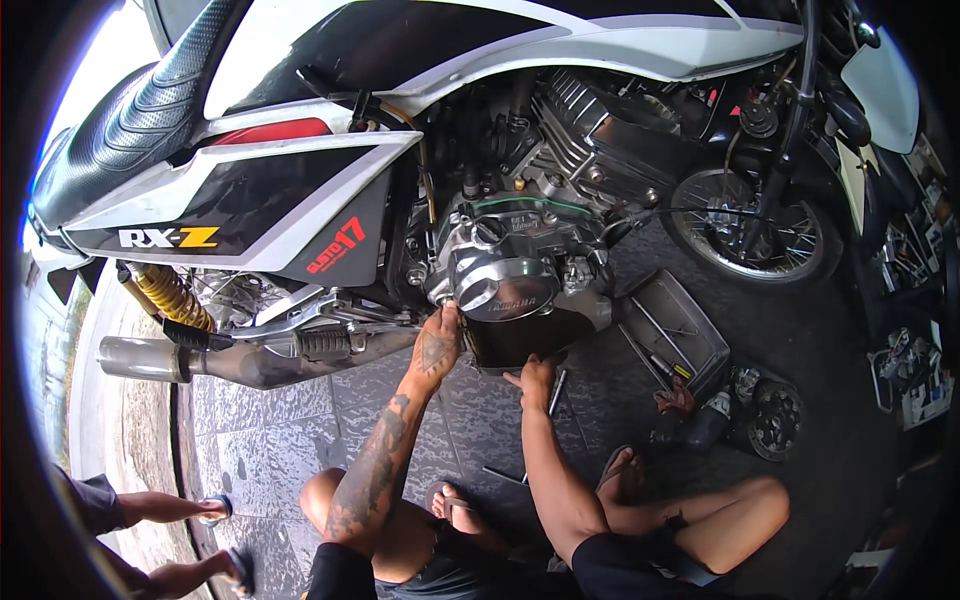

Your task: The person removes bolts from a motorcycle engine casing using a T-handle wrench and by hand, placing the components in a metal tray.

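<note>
A motorcycle engine with a polished metal side cover [505, 285] is in front of me. My left hand [437, 345] reaches up to the cover's lower left edge. Its fingers are closed together there, and anything between them is too small to make out. Under the engine sits a dark pan [490, 371] with brown liquid in it. At the pan's near rim is my right hand [538, 382], its fingers curled at the edge and one finger sticking out to the left. A thin green gasket edge [535, 201] shows along the top of the cover.
Right of the engine, a grey tray [705, 318] holds several tools. Metal parts [775, 418] and a dark bottle [708, 420] stand nearby. A T-shaped bar tool [557, 392] lies by my right forearm. The exhaust [260, 362] runs low at left. Another person's legs [150, 510] show at lower left.
</note>
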Tool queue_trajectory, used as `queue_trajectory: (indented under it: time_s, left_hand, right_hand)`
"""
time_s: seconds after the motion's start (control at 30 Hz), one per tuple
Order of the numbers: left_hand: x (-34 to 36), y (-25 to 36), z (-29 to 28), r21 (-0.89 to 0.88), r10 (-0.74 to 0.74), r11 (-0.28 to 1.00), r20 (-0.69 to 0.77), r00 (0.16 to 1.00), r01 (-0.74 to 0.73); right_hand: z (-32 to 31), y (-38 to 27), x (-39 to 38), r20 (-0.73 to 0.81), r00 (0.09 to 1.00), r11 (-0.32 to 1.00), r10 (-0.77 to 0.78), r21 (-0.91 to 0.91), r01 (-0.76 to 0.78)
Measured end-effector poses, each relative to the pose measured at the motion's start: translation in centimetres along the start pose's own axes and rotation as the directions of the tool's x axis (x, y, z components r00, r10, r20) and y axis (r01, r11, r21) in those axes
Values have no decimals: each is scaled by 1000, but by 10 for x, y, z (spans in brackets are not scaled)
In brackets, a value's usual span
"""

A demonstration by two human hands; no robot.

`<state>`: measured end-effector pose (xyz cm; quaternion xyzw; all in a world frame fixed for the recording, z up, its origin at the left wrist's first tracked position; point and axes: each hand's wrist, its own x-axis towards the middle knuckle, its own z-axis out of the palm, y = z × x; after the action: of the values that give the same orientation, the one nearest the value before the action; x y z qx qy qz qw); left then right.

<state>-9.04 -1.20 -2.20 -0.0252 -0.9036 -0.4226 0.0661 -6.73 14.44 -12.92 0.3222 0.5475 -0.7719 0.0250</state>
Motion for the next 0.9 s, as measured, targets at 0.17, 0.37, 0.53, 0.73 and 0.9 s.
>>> queue_trajectory:
  time_s: [0.17,0.37,0.53,0.73,0.9]
  left_hand:
    - [3,-14,8,-84,107,990,-66,992,-112]
    - [4,-17,11,-195,48,979,-26,999,-52]
    - [1,0,0,-429,-277,850,131,952,306]
    - [-4,24,-10,-474,-304,801,204,930,366]
    - [-5,30,-11,-456,-330,803,196,923,384]
  right_hand:
    - [1,4,2,-44,998,999,-34,29,35]
    - [-4,10,9,-1,1000,1000,-23,19,23]
    - [2,6,0,-53,998,999,-29,33,31]
    - [-1,7,4,-48,999,999,-23,38,25]
    - [-2,3,1,-31,999,1000,-24,11,25]
